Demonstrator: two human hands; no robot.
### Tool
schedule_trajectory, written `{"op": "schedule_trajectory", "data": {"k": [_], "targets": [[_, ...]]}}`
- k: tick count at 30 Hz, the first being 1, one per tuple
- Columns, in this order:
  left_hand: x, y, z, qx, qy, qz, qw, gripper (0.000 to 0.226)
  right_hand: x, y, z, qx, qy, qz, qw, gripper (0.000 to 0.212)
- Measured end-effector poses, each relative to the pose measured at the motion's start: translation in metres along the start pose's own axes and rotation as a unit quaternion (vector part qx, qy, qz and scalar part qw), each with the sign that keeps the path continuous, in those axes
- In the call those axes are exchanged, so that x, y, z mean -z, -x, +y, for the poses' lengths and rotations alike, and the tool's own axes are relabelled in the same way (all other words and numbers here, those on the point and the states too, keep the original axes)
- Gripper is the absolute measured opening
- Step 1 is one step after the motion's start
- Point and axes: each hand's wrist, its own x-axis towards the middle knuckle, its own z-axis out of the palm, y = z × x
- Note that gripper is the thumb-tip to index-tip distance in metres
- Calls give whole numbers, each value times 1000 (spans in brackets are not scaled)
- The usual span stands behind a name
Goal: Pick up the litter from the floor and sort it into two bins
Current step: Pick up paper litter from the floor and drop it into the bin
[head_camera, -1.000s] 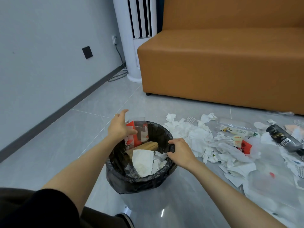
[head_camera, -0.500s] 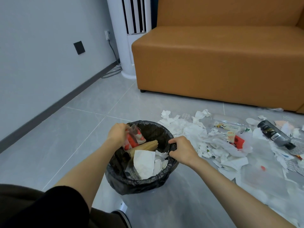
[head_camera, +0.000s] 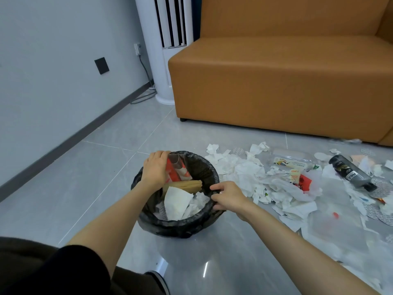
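Note:
A round bin [head_camera: 182, 225] lined with a black bag stands on the floor in front of me. Inside it lie white tissues [head_camera: 176, 202], a brown cardboard piece [head_camera: 188, 185] and a red-and-clear plastic wrapper [head_camera: 178, 170]. My left hand [head_camera: 154, 170] is over the bin's far-left rim, fingers curled on the wrapper's top edge. My right hand [head_camera: 228, 195] grips the bin's right rim. Litter [head_camera: 276, 184] covers the floor to the right: crumpled tissues, clear plastic, a red packet [head_camera: 305, 182] and a dark bottle [head_camera: 350, 172].
An orange sofa [head_camera: 276, 81] stands behind the litter. A white tower fan [head_camera: 168, 50] with its cable is in the corner by the grey wall on the left. My dark sleeve and a shoe [head_camera: 157, 282] show at the bottom.
My left hand went from open above the bin to holding the wrapper at the rim. My right hand stayed on the right rim. The view shifted so everything sits a little lower and further right.

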Motion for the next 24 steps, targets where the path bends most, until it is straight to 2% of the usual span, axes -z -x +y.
{"op": "schedule_trajectory", "data": {"k": [3,5,6,10,16,19,24], "targets": [[7,-2,9,-9,39,25,999,55,1,6,-5,-46,-107,-106,987,39],[12,-2,19,-19,64,31,997,52,4,9,-4,-44,-100,-146,983,31],[14,-3,26,-25,78,29,996,52,7,9,-1,-40,-87,-140,986,28],[19,-2,58,-61,118,12,991,49,29,9,14,-46,-53,-53,996,24],[7,3,111,-149,123,-25,981,45,74,16,59,-120,-18,30,992,22],[-6,6,139,-175,118,-50,976,45,89,16,90,-153,18,65,986,34],[-48,9,173,-191,100,-137,967,49,105,16,135,-178,133,156,963,51]]}}
